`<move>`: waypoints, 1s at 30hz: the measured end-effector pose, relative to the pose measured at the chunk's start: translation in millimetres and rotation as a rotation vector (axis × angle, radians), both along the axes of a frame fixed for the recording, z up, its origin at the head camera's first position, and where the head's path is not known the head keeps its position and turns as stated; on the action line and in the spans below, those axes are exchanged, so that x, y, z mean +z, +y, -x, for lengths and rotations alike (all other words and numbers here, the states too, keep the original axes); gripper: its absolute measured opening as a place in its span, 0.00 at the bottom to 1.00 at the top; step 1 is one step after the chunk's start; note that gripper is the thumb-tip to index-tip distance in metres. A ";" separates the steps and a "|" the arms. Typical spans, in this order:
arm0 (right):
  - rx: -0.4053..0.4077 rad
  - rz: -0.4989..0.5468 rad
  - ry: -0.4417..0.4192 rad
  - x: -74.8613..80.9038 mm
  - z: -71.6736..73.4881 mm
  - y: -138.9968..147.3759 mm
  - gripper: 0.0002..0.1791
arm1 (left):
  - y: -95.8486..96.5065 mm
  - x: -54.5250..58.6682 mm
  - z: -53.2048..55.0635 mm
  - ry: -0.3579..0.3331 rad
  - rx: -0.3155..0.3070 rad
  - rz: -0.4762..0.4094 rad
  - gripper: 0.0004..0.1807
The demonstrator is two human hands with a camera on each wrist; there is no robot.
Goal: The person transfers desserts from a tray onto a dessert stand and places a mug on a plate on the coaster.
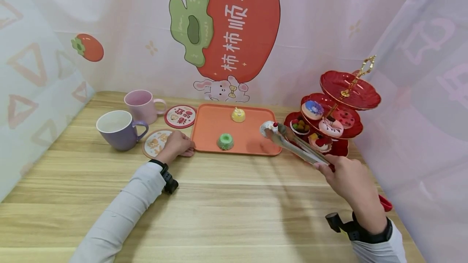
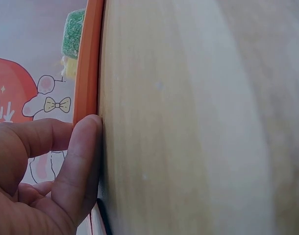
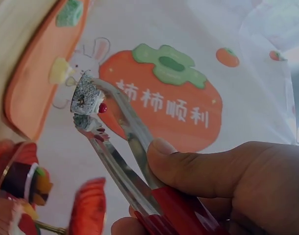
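Head view: left hand (image 1: 178,146) at the near left corner of the orange tray (image 1: 209,130); from up here I can't make out how the fingers bear on it. Right hand (image 1: 352,180) wrapped round the tongs (image 1: 305,149), which reach left to a white cake (image 1: 267,128) over the tray's right end. On the tray, a yellow cake (image 1: 238,115) toward the back, a green cake (image 1: 225,142) near the front edge. To the right, a red tiered stand (image 1: 367,101) carrying donuts (image 1: 330,127) and tarts. To the left, a pink mug (image 1: 139,108), a purple mug (image 1: 118,132) and two round coasters (image 1: 180,117); the mugs show in this view alone.

Left wrist view: the hold comes clear. Thumb and index finger pinch the tray's edge. Green and yellow cakes peep over the rim.

Right wrist view: tong grip plain here. Both metal tips close on the white cake, one each side, a red berry poking out between. Cake hangs in the air, apart from the tray. Thumb lies along the upper arm of the tongs; their red handles, mostly covered by the hand from above, show well.
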State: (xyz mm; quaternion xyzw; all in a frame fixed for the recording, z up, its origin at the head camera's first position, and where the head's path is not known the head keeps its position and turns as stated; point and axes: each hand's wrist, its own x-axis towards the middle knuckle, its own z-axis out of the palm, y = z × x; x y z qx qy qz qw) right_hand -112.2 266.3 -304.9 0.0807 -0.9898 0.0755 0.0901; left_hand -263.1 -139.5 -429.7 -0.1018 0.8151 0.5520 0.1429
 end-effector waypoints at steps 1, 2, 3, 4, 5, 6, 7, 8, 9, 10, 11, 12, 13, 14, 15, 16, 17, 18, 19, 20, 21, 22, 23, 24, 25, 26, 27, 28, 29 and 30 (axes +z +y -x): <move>-0.008 0.000 0.001 2.9 -0.4 1.9 0.21 | 0.1 -0.1 0.2 0.002 -0.001 -0.002 0.07; -0.019 0.007 -0.001 5.8 -1.2 3.7 0.22 | 0.2 -0.4 0.5 0.003 -0.002 0.000 0.06; -0.029 0.013 0.000 8.5 -2.0 5.6 0.22 | 0.1 -0.8 1.1 0.001 -0.003 0.001 0.06; -0.039 0.023 0.003 11.0 -2.7 7.4 0.23 | 0.4 -0.9 1.8 -0.004 -0.004 0.002 0.06; -0.048 0.032 0.008 13.2 -3.4 9.4 0.23 | 0.7 -0.9 2.4 -0.009 -0.003 0.003 0.06; -0.053 0.036 0.016 15.3 -3.9 11.6 0.23 | 0.7 -1.1 2.9 -0.011 -0.007 0.002 0.07; -0.060 0.039 0.019 17.4 -4.3 13.6 0.24 | 0.9 -1.1 3.5 -0.015 -0.007 0.003 0.06; -0.066 0.043 0.026 19.5 -4.9 15.4 0.24 | 0.8 -1.1 3.8 -0.016 -0.012 0.002 0.07; -0.068 0.043 0.041 21.4 -5.1 17.3 0.23 | 1.0 -1.0 4.1 -0.018 -0.009 0.000 0.06; -0.074 0.045 0.051 23.2 -5.3 19.0 0.23 | 0.8 -1.0 4.1 -0.017 -0.011 0.000 0.07; -0.076 0.044 0.065 25.1 -5.4 20.7 0.23 | 0.6 -1.1 4.0 -0.015 -0.012 0.000 0.07; -0.073 0.044 0.084 27.0 -5.5 22.4 0.23 | 0.5 -1.0 3.9 -0.013 -0.013 0.001 0.07; -0.071 0.043 0.103 28.8 -5.7 23.8 0.22 | 0.5 -0.9 3.7 -0.013 -0.008 0.002 0.06; -0.066 0.045 0.128 30.6 -5.9 25.1 0.22 | 0.0 -1.0 3.5 -0.008 -0.012 0.003 0.07; -0.058 0.042 0.156 32.4 -6.1 26.2 0.21 | -0.3 -1.0 3.3 -0.005 -0.011 0.002 0.07; -0.051 0.042 0.177 34.2 -6.5 27.1 0.21 | -0.5 -1.0 3.1 -0.004 -0.011 0.002 0.07; -0.041 0.040 0.200 35.8 -6.7 28.2 0.21 | -0.5 -1.1 2.9 -0.005 -0.007 0.002 0.07; -0.033 0.042 0.218 37.2 -7.1 29.2 0.21 | -0.8 -1.2 2.9 -0.005 -0.005 0.001 0.07; -0.028 0.038 0.233 38.4 -7.5 29.8 0.21 | -1.1 -1.5 2.9 -0.004 -0.005 0.001 0.07; -0.024 0.036 0.247 39.6 -8.1 30.5 0.21 | -1.4 -1.9 3.1 -0.004 -0.006 0.002 0.07; -0.023 0.036 0.260 40.7 -8.6 31.2 0.21 | -1.6 -2.2 3.3 -0.007 -0.006 0.002 0.07; -0.025 0.038 0.272 41.7 -9.1 32.4 0.21 | -1.4 -2.5 3.6 -0.012 -0.001 0.005 0.07; -0.029 0.037 0.286 42.5 -9.7 33.2 0.20 | -1.4 -2.8 3.9 -0.015 0.000 0.005 0.07; -0.033 0.036 0.301 43.4 -10.4 33.9 0.20 | -1.3 -3.1 4.3 -0.020 0.000 0.006 0.07; -0.037 0.034 0.319 44.2 -11.0 34.3 0.20 | -1.2 -3.2 4.6 -0.022 -0.004 0.007 0.07; -0.039 0.036 0.336 45.1 -11.5 35.4 0.20 | -1.0 -3.2 4.9 -0.029 -0.003 0.007 0.07; -0.042 0.037 0.354 45.9 -11.8 36.0 0.20 | -0.9 -3.0 5.1 -0.033 -0.002 0.007 0.07; -0.045 0.033 0.371 46.9 -12.2 36.5 0.20 | -0.7 -2.7 5.3 -0.039 0.001 0.008 0.07; -0.051 0.030 0.382 48.1 -12.6 36.4 0.21 | -0.9 -2.4 5.2 -0.039 -0.004 0.009 0.07; -0.047 0.026 0.405 49.1 -12.6 36.8 0.20 | -1.2 -1.9 4.9 -0.040 -0.004 0.013 0.07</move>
